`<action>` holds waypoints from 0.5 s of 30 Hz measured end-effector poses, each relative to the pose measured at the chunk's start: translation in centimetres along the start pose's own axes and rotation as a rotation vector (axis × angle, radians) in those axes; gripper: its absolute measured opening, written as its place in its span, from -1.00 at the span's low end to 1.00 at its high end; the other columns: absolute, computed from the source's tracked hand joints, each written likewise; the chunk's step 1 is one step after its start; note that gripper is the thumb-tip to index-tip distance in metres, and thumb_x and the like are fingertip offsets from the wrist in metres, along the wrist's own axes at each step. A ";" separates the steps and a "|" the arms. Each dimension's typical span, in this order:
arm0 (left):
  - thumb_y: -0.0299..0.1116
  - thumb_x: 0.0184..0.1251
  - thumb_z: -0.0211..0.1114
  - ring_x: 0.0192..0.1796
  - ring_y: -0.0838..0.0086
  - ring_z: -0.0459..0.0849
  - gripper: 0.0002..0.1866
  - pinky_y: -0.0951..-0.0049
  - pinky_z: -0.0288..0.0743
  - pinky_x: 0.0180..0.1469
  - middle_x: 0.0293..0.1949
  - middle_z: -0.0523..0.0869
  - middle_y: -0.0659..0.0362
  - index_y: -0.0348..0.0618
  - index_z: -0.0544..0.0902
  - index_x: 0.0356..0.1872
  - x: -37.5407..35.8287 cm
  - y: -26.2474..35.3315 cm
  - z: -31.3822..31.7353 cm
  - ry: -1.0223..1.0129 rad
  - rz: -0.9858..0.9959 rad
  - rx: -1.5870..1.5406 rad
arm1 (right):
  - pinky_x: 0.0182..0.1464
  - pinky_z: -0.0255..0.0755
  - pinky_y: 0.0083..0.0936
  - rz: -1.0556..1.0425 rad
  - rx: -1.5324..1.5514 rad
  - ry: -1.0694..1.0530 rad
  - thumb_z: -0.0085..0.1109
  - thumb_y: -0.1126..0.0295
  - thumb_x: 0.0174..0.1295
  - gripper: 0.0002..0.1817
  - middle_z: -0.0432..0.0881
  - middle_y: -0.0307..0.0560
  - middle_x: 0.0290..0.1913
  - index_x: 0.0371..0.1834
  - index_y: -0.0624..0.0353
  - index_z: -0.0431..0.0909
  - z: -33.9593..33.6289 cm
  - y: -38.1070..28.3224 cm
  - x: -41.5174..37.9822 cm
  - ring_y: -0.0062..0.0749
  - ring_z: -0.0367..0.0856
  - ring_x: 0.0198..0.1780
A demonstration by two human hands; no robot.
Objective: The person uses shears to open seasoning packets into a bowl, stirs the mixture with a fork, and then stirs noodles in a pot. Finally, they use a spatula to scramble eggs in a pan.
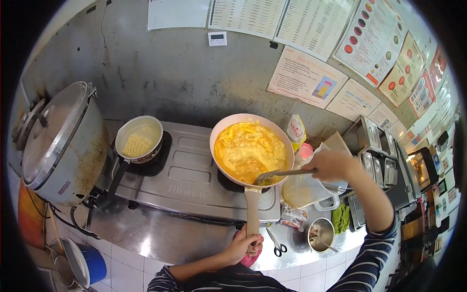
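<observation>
A pink frying pan (pixel 288 142) stands on the right burner, holding yellow beaten egg (pixel 249 146) with paler, partly set folds. My left hand (pixel 243 244) is wrapped round the pan's beige handle (pixel 252 209). Above the pan's right side, my right hand (pixel 335 164) is closed on a grey ladle (pixel 292 172). The ladle's head rests in the egg at the near edge of the pan, by the handle. Under my right forearm stands a clear plastic jug (pixel 304 192) with some yellow liquid at its bottom.
A saucepan (pixel 139 125) of noodles sits on the stove's (pixel 187 192) left burner, beside a large rice cooker (pixel 73 141). Near the counter's front lie scissors (pixel 277 243), a small bowl (pixel 321 234) with a spoon, and a green cloth (pixel 341 217). Metal containers (pixel 374 146) stand right.
</observation>
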State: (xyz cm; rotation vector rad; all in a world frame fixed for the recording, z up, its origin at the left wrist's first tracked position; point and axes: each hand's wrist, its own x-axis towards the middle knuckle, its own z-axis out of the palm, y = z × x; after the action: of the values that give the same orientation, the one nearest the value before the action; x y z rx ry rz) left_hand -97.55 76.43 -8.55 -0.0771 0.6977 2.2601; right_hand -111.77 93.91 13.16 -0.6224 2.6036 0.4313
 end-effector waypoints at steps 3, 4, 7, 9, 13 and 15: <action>-0.49 0.22 -0.13 -0.52 0.61 0.28 -0.60 0.69 0.10 -0.65 -0.50 0.28 0.24 0.13 0.09 0.07 0.1 -0.1 0.1 0.010 0.012 0.012 | -0.37 0.42 -0.33 0.010 -0.019 0.169 -0.03 0.39 -0.01 -0.67 0.56 -0.07 -0.45 -0.11 -0.12 0.46 4.1 -2.3 0.9 -0.20 0.54 -0.42; -0.50 0.22 -0.14 -0.53 0.61 0.29 -0.59 0.68 0.10 -0.65 -0.50 0.28 0.24 0.13 0.09 0.07 0.1 -0.2 0.1 0.029 0.020 0.032 | -0.40 0.42 -0.31 0.024 -0.008 0.228 -0.04 0.40 -0.01 -0.67 0.55 -0.03 -0.47 -0.10 -0.05 0.44 4.5 -3.5 0.7 -0.18 0.54 -0.44; -0.50 0.18 -0.09 -0.55 0.62 0.33 -0.63 0.69 0.08 -0.71 -0.47 0.32 0.20 0.12 0.04 -0.05 0.3 -0.5 -0.4 -0.028 0.053 0.032 | -0.47 0.42 -0.31 0.002 0.004 0.306 -0.08 0.47 -0.04 -0.66 0.54 0.05 -0.52 -0.11 0.11 0.38 6.2 -6.9 1.5 -0.15 0.55 -0.48; -0.50 0.18 -0.09 -0.55 0.62 0.34 -0.62 0.69 0.08 -0.72 -0.47 0.33 0.20 0.11 0.03 -0.04 0.3 -0.7 -0.5 -0.014 0.050 0.034 | -0.51 0.42 -0.32 0.009 0.022 0.336 -0.10 0.49 -0.04 -0.66 0.53 0.07 -0.56 -0.11 0.16 0.36 6.7 -7.9 2.9 -0.14 0.55 -0.51; -0.49 0.17 -0.09 -0.55 0.62 0.34 -0.59 0.70 0.07 -0.72 -0.46 0.34 0.19 0.11 0.01 -0.02 0.5 -1.0 -0.6 0.015 0.064 0.041 | -0.56 0.43 -0.34 -0.019 0.047 0.475 -0.14 0.51 -0.02 -0.69 0.51 0.06 -0.62 -0.14 0.25 0.34 7.9 -8.1 6.4 -0.16 0.55 -0.55; -0.49 0.17 -0.09 -0.55 0.62 0.34 -0.59 0.71 0.06 -0.71 -0.47 0.33 0.20 0.12 0.01 -0.02 0.6 -1.2 -0.4 0.011 0.067 0.038 | -0.56 0.43 -0.34 -0.026 0.050 0.535 -0.15 0.51 -0.01 -0.70 0.52 0.05 -0.62 -0.15 0.26 0.35 8.0 -8.4 8.3 -0.16 0.56 -0.55</action>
State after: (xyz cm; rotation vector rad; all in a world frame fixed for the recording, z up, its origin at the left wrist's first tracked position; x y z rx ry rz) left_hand -97.23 77.25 -9.61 -0.0489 0.7594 2.3111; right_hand -111.72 86.91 0.76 -0.8486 3.0899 0.2082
